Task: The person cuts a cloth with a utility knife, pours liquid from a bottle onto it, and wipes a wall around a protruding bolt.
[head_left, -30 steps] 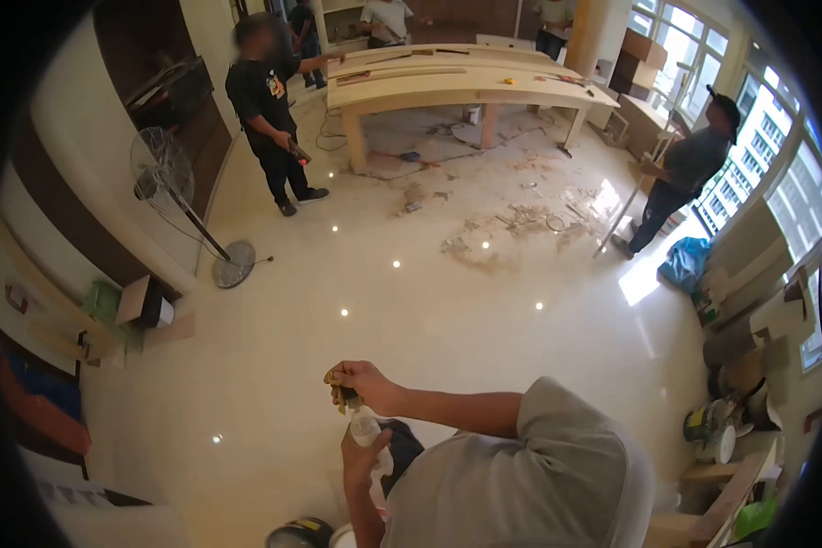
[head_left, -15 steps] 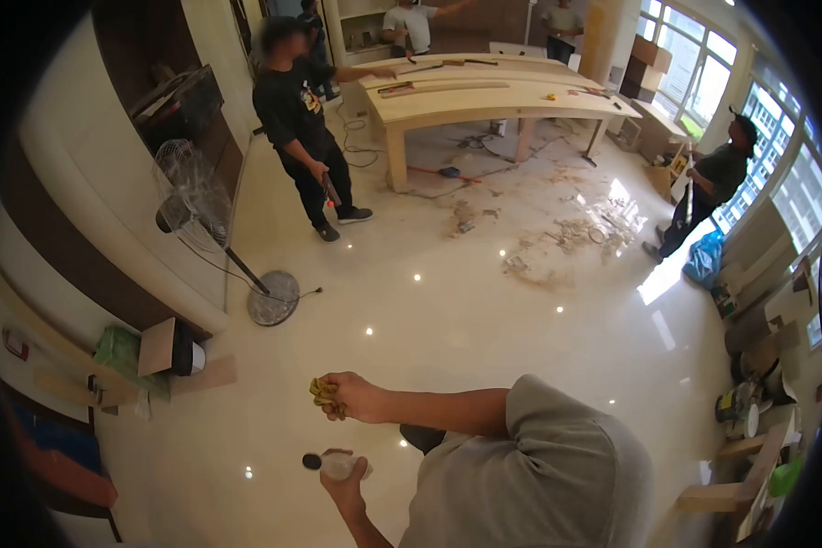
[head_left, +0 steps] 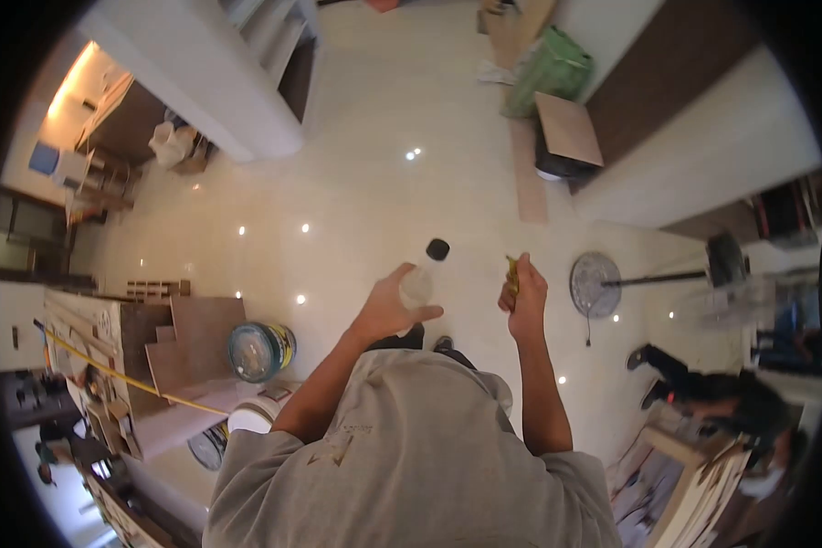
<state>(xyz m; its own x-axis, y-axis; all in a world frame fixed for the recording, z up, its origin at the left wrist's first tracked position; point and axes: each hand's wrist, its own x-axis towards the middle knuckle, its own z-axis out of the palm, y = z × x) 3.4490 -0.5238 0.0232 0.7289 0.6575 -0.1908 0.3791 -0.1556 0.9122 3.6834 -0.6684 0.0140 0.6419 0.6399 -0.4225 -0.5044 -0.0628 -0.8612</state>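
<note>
My left hand [head_left: 393,303] is wrapped around a clear bottle [head_left: 417,287], its thumb pointing to the right. The bottle leans away from me, and its black cap [head_left: 438,249] is at the far end. To the right, my right hand [head_left: 526,294] is closed on a crumpled yellow-green cloth [head_left: 512,272], which shows partly beyond the fingers. Both hands are held in front of my body over the glossy floor, apart from each other.
A pedestal fan [head_left: 596,285] stands on the right, and a person [head_left: 731,397] is beyond it. Paint buckets [head_left: 261,351] and stacked wood panels [head_left: 196,342] are at my left. A green bag [head_left: 553,73] and a board-topped bucket [head_left: 568,132] sit by the wall.
My view has turned left and tilted down, so the long table is mostly out of sight. Both hands keep hold of the bottle and cloth, now farther apart and side by side.
</note>
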